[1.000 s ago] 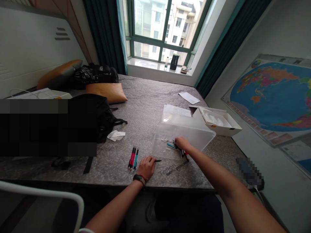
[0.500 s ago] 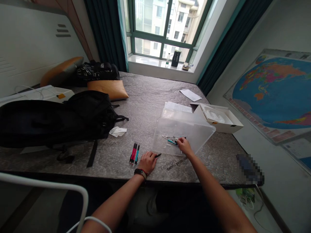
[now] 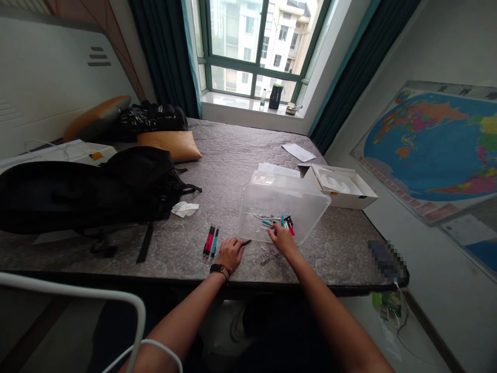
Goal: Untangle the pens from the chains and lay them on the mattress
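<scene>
My left hand rests on the mattress with its fingers curled round a short black pen part, whose end pokes out past the fingertips. Right of it lies a clear plastic box, its open side towards me. My right hand reaches into the box, fingertips pinched among loose pen parts; what they grip is too small to make out. Close to those fingers are a teal barrel, a red barrel and several thin refills. Several assembled pens, red and teal with black ends, lie left of my left hand.
A black backpack fills the left side, with a crumpled tissue beside it. Behind the plastic box are papers and an open white carton. A blurred-out device with a cable lies at the right edge.
My right hand has shifted left inside the box, uncovering the teal and red barrels that it hid. My left hand keeps its place beside the pens. The view has turned slightly.
</scene>
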Motion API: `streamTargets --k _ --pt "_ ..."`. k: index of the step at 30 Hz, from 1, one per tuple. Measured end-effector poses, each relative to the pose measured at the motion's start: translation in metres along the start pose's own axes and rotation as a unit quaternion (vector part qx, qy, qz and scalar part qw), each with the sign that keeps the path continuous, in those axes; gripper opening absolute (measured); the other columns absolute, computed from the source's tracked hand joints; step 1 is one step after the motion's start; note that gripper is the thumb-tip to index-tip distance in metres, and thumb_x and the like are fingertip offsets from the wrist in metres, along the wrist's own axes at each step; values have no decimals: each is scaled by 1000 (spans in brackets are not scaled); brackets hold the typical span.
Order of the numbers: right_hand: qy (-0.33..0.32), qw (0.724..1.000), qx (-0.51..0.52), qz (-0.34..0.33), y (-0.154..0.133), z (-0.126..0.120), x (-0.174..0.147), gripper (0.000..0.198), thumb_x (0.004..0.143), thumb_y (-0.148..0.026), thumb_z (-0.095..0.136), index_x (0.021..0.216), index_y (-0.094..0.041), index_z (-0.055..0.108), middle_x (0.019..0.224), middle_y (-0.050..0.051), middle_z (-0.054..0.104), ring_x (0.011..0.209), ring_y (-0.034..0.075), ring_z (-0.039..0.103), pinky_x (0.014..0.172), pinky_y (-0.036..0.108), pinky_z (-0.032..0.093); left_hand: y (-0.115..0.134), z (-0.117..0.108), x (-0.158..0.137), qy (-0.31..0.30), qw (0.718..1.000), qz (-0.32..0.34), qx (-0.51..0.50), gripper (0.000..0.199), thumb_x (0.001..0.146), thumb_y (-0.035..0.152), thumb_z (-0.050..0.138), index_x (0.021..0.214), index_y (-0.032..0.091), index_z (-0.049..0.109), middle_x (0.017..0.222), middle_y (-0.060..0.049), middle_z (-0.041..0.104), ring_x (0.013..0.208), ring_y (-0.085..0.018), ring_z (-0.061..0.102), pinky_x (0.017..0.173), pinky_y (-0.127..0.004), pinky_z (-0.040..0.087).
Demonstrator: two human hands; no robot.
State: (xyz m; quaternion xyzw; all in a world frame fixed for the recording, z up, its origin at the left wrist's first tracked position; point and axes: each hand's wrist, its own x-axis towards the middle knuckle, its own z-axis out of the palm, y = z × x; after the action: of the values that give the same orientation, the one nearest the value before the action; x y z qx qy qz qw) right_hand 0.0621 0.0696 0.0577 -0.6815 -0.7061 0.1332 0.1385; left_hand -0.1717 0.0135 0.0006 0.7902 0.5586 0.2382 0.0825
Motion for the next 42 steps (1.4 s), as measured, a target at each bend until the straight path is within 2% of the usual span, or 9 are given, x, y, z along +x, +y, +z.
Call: streamTargets --k 5,13,21,26,27,29,32,35,42 --pt "-60 987 -98 110 24 -31 77 22 87 -30 59 99 -17 72 105 15 71 100 22 65 79 25 44 -1 1 0 7 1000 -5 0 19 94 28 49 106 26 64 98 -5 60 96 -22 53 82 -35 40" --pt "-133 971 -106 169 25 -3 116 29 69 -27 77 93 -11 73 103 20 70 96 27 67 74 27 49 -2 -1 1 -4 1000 -6 -7 20 95 27 47 107 26 63 99 -5 60 96 -22 53 82 -35 39" --pt "-73 982 26 169 21 -8 105 15 69 -27 70 72 -13 69 81 15 71 85 24 67 66 25 46 -2 -2 1 -2 1000 -17 -6 22 94 29 49 112 25 61 102 -6 60 97 -23 53 85 -36 39" --pt "-31 972 186 141 3 3 36 34 85 -44 48 91 -15 64 73 4 66 57 11 58 48 19 41 -3 -2 2 -9 1000 -18 -14 21 94 32 49 111 28 62 99 -5 60 96 -22 53 83 -35 39" --pt "-28 962 237 135 -3 11 17 36 84 -48 47 91 -17 62 72 1 64 51 9 54 44 18 38 -3 -2 2 -10 1000 -18 -17 20 95 31 49 109 28 63 98 -4 61 96 -22 53 83 -35 39" --pt "-23 858 492 146 -18 30 -18 36 74 -51 62 85 -17 59 74 0 63 46 6 46 38 17 30 -4 -2 2 -10 999 -22 -23 18 95 29 48 106 27 62 99 -4 62 96 -22 54 83 -35 39" --pt "-11 746 644 167 -44 59 -51 37 66 -47 73 83 -17 59 78 0 64 44 4 41 35 16 24 -4 -2 1 -9 999 -30 -40 16 94 25 48 106 25 59 100 -5 63 98 -22 55 84 -35 39" --pt "30 707 685 174 -65 77 -57 35 68 -44 73 85 -17 59 76 -1 64 44 4 40 35 16 21 -5 -2 1 -12 998 -44 -50 16 94 23 47 107 24 57 97 -5 64 96 -22 56 84 -35 40" --pt "75 662 722 188 -87 92 -46 33 71 -44 71 87 -19 57 63 -5 57 44 5 40 37 16 23 -8 0 1 1 997 -58 -52 17 97 29 44 110 22 52 95 -5 63 90 -21 58 81 -33 42"
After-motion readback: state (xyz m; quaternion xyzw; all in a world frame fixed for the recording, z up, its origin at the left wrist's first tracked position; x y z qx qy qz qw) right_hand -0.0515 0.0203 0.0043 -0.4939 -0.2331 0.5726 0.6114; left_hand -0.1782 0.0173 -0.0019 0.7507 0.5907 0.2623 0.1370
